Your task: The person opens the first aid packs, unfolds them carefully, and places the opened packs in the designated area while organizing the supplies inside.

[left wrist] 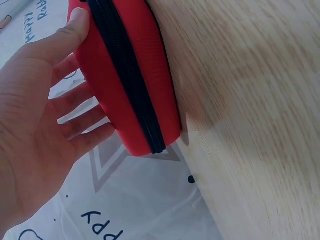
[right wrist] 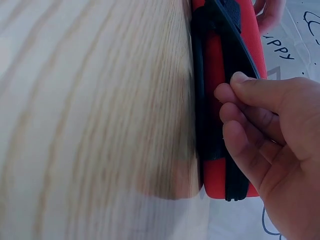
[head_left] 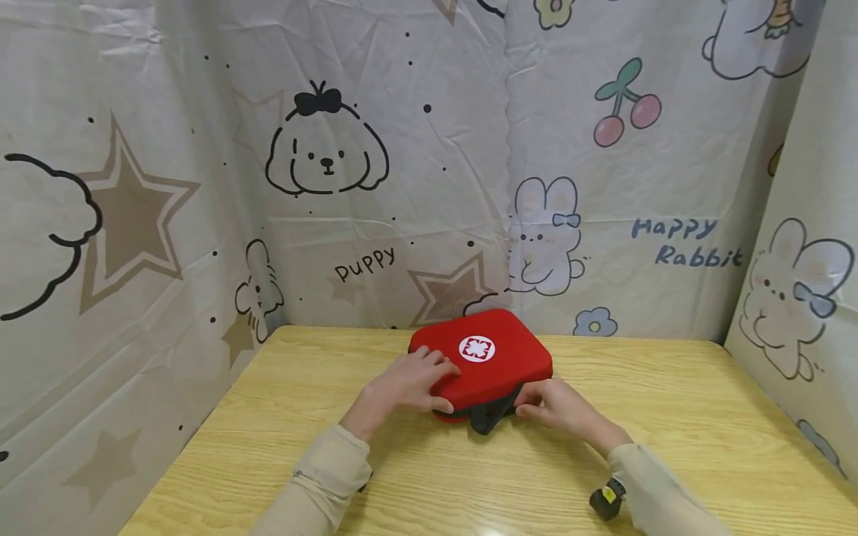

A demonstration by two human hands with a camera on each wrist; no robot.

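Observation:
A red first-aid kit (head_left: 499, 383) with a white round emblem lies closed on the wooden table, black zipper (left wrist: 125, 65) along its side. Across the lid's left part rests my left hand (head_left: 418, 378), fingers spread and thumb at the front edge. At the front right corner, my right hand (head_left: 551, 403) has thumb and forefinger pinched together at the zipper; the zipper pull itself is hidden by the fingertips. Its other fingers are curled in the right wrist view. A black carry handle (head_left: 481, 420) sticks out in front, left of the right hand.
The wooden table (head_left: 670, 417) ends at a printed cloth curtain (head_left: 436, 186) behind and at both sides. The kit sits close to the table's back edge. Under the right forearm a black wrist device (head_left: 606, 500) is strapped on.

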